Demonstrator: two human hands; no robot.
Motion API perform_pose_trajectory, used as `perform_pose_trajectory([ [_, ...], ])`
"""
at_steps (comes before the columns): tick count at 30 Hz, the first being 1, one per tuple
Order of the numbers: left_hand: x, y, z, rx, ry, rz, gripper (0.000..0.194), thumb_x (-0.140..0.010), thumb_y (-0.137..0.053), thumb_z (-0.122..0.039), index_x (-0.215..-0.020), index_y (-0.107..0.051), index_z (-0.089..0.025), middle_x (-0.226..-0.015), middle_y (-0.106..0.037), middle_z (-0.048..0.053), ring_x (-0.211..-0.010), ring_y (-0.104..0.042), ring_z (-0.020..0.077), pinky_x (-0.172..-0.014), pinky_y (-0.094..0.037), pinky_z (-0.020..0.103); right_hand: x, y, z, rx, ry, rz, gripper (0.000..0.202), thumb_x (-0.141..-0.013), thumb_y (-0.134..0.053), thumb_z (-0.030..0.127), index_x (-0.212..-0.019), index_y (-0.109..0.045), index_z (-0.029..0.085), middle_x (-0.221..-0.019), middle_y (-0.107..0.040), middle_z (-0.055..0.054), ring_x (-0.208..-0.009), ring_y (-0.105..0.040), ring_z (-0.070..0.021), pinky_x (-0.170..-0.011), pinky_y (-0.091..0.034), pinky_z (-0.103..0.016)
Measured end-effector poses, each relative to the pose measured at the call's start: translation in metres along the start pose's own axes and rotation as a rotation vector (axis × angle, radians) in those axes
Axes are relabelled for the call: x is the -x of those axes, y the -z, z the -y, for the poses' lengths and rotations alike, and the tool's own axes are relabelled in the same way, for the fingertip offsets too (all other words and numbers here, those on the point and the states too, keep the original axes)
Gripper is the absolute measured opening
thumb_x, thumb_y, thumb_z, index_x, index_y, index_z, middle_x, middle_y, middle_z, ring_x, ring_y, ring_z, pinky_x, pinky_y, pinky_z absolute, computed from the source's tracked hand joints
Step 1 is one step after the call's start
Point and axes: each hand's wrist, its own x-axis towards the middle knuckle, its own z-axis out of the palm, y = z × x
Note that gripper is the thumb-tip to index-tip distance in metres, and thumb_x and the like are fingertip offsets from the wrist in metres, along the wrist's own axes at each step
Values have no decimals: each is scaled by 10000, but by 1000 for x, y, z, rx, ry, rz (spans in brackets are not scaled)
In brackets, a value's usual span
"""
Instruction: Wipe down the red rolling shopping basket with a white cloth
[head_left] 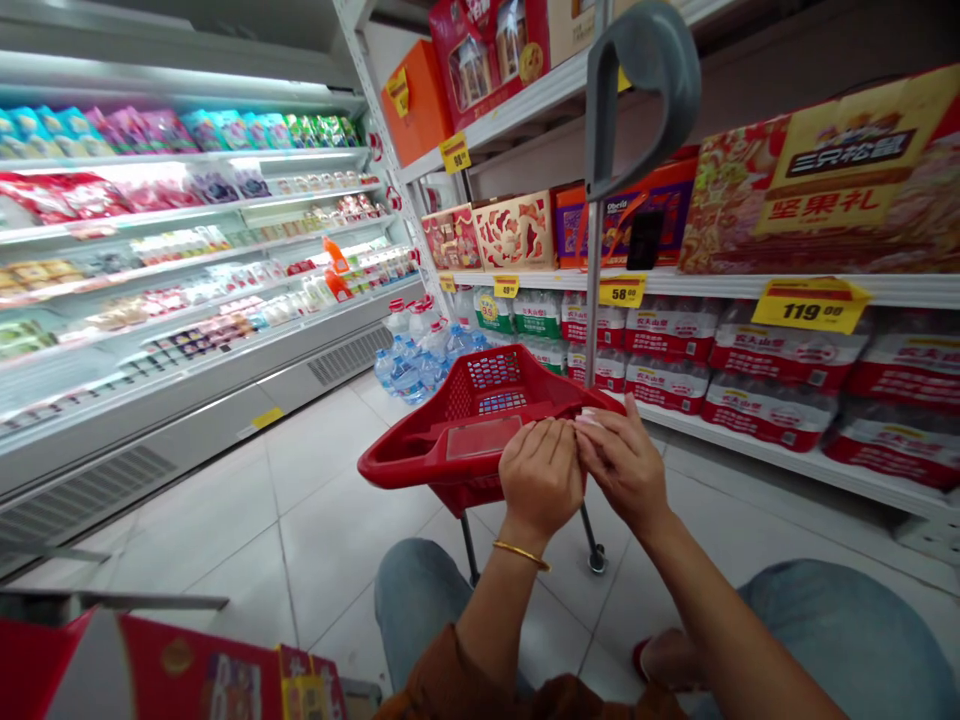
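My left hand [541, 472], with a gold bangle at its wrist, has its fingers curled at the near right edge of a red shopping cart [397, 460]. Touching it on the right is my right hand [624, 462], its fingers bent and pressed together. A small pale bit shows at the fingertips, too small to name; whatever else lies between the hands is hidden. The cart's grey loop handle [679, 95] rises on a metal pole [593, 290] behind the hands.
A lit refrigerated case [300, 350] runs along the left. Shelves at the right hold gift boxes [825, 190] and packs of bottled water [772, 405]. Blue-tinted bottles [411, 372] stand on the floor behind the cart. A red box [195, 665] is at the lower left.
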Motion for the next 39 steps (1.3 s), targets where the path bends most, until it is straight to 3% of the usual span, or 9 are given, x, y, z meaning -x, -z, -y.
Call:
perform_pose_trajectory([
  [5,-2,0,0,-15,-11,-10,251,-875,-518,-163,-1073,-666,-123,-1038,-743,84,-958,-688,215,-930,-461,362,-9,7,-8,-2,-26,-26,144,-868,-604,214,-981,-690,239,-967,-724,-52,-898,-697,-189,-1094,-413,-550],
  [11,-3,3,2,-34,-40,-19,253,-873,-526,-171,-1078,-673,-151,-1013,-751,75,-925,-697,215,-877,-479,359,-18,14,-22,-80,-225,-68,137,-874,-589,279,-853,-713,227,-883,-728,-48,-830,-687,-186,-907,-550,-419],
  [17,-2,5,4,-19,-60,-12,263,-859,-536,-161,-1083,-673,-148,-1025,-749,75,-941,-696,209,-883,-483,355,-22,18,-30,-114,-350,-69,173,-873,-595,318,-799,-710,211,-840,-723,-49,-793,-677,-177,-751,-572,-332],
  [20,-2,6,5,-12,-63,-18,257,-853,-536,-150,-1067,-676,-147,-1015,-752,75,-932,-698,208,-878,-479,351,-22,18,-13,-100,-281,-75,142,-877,-591,276,-834,-710,214,-856,-723,-47,-829,-686,-175,-845,-570,-360],
  [23,-1,8,6,-9,-73,-34,262,-844,-513,-151,-1046,-680,-149,-991,-756,76,-914,-701,212,-866,-479,353,-16,14,11,-92,-134,-24,128,-879,-581,222,-919,-703,226,-913,-729,-46,-897,-691,-177,-1027,-489,-455],
  [26,1,11,7,-3,-87,-41,285,-829,-480,-156,-1028,-682,-140,-988,-754,90,-904,-700,224,-859,-478,365,-10,10,25,-39,-26,16,157,-874,-585,206,-992,-684,235,-964,-725,-47,-952,-682,-185,-1080,-431,-521],
  [31,2,14,7,15,-92,-18,255,-841,-520,-144,-1038,-681,-140,-994,-754,83,-915,-701,220,-870,-473,361,-8,11,18,-4,36,24,145,-869,-589,197,-982,-675,226,-913,-717,-38,-879,-682,-165,-1111,-383,-554],
  [37,-2,11,2,18,-101,-6,240,-862,-535,-160,-1051,-681,-142,-1004,-754,71,-924,-700,216,-862,-470,351,-18,21,4,-58,-47,68,114,-873,-576,193,-906,-681,222,-877,-711,-29,-818,-673,-148,-1129,-362,-524],
  [39,-2,10,2,16,-103,-11,244,-861,-538,-161,-1059,-681,-145,-1008,-754,72,-922,-702,216,-863,-471,352,-21,25,-2,-104,-101,49,102,-865,-585,183,-874,-683,211,-861,-709,-32,-795,-670,-146,-1099,-406,-478],
])
